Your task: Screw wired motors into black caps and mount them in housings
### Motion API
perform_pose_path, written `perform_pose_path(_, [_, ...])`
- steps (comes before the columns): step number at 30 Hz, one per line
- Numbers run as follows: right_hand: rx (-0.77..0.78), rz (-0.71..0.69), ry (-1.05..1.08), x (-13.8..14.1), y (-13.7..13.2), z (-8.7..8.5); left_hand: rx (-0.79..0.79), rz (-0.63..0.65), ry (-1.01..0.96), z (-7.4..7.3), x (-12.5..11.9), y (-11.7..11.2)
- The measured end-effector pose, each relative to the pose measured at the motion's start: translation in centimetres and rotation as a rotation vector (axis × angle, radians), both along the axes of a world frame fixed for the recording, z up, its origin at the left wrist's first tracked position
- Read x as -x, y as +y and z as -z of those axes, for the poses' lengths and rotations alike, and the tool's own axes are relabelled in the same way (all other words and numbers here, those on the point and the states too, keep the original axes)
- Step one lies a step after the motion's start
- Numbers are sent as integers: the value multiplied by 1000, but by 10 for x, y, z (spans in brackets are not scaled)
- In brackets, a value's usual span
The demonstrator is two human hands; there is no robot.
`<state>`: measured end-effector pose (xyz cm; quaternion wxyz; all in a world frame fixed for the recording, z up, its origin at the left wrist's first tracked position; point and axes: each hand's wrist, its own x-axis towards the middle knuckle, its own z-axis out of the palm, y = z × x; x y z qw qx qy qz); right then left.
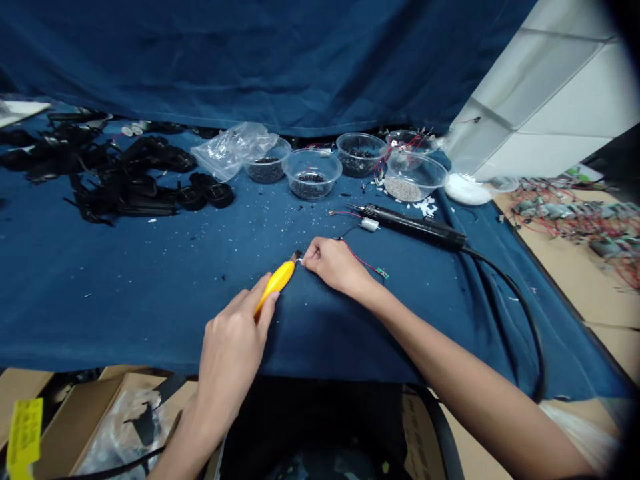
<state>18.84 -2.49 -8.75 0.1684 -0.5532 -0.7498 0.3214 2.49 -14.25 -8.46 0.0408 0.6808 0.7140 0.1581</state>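
My left hand (pixel 234 337) is closed round a yellow-handled tool (pixel 275 287), which points up and away with a short dark tip. I cannot make out what kind of tip it is. Right at that tip, my right hand (pixel 333 261) pinches a small white piece (pixel 300 260) between thumb and fingers. Just beyond the right hand lies a small grey motor (pixel 369 225) with thin wires. A red wire runs from near the hand to a small green circuit board (pixel 383 273). Behind them rests a black electric screwdriver (pixel 415 225) with its cable trailing right.
Clear plastic tubs (pixel 313 175) of screws and small parts line the back, beside a plastic bag (pixel 233 150). Black plastic parts (pixel 135 173) are heaped at left. Wired motors (pixel 575 213) lie on cardboard at right. Below the table edge, an open carton (pixel 85 420) stands at left.
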Motion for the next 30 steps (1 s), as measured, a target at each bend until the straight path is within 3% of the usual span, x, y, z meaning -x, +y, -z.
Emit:
perform_pose_path(11, [-48,-4,51,0,-2,6,-16,106,112,4,2,-2])
perform_pose_path(18, [-64,-1,49,-1,-3,8,66,156,353,-18,-2,4])
perform_pose_path(22, [-60,4,40,-1,-2,8,93,151,187,-13,9,9])
perform_pose_path(26, [-49,16,28,0,-2,6,9,100,-14,0,19,6])
perform_pose_path(30, [-56,17,31,0,-2,5,1,123,-40,4,20,3])
